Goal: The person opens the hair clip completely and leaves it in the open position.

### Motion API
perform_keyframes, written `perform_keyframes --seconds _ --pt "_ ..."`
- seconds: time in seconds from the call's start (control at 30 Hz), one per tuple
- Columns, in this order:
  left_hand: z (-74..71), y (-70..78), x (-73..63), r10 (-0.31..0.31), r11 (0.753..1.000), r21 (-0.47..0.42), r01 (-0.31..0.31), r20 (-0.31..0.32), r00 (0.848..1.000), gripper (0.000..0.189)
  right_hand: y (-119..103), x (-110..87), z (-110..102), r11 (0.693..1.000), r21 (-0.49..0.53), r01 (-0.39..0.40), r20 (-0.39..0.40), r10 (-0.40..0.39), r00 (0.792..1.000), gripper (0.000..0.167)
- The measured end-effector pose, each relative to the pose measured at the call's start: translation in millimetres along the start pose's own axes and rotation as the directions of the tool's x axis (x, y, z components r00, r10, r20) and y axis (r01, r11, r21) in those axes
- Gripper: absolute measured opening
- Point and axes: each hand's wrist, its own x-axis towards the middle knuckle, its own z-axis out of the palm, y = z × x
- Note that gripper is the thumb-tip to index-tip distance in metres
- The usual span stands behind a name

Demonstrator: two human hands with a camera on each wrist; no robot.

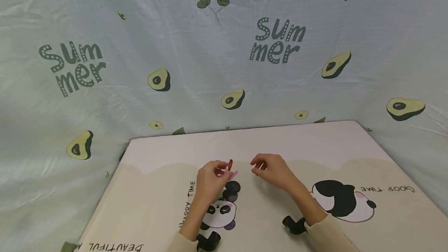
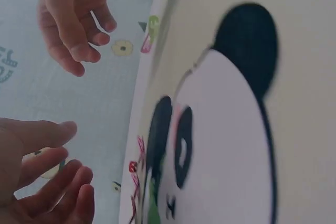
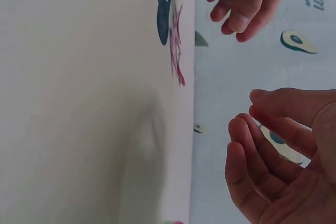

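My left hand (image 1: 212, 180) hovers over the table with bent fingers and a gap between thumb and fingertips. Just beyond those fingertips, in the head view, are a narrow red piece (image 1: 230, 164) and thin pink pieces (image 1: 233, 175). The left wrist view puts a pink strand-like piece (image 2: 140, 148) and a shiny red bit (image 2: 133, 167) on the tabletop, apart from the hand. In the air to the right, my right hand (image 1: 273, 169) has loosely curled fingers; its thumb tip comes close to the index finger in the right wrist view, with nothing visible held.
A small green and pink object (image 2: 150, 32) lies by the table's far edge in the left wrist view. The tabletop (image 1: 157, 201) carries printed pandas and lettering. Behind it hangs a pale curtain (image 1: 196, 57) with avocado prints. Black devices (image 1: 210, 241) are worn at both wrists.
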Motion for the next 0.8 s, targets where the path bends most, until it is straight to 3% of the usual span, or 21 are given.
perform_keyframes --seconds 0.13,0.47,0.8 --pt "-1.8 -7.9 0.8 -0.023 0.997 0.069 0.020 0.053 0.998 0.020 2 11.2 13 0.999 0.022 0.030 0.029 -0.031 0.999 0.015" --pt "1.9 -21.2 4.3 -0.073 0.986 0.157 0.053 0.125 0.990 0.017 6 31.6 41 0.999 0.042 -0.031 0.096 0.027 0.995 0.013" --pt "5.5 -18.6 4.2 -0.115 0.970 0.228 0.083 0.130 0.985 0.009 6 48.0 51 0.999 -0.040 -0.026 0.118 0.030 0.993 0.012"
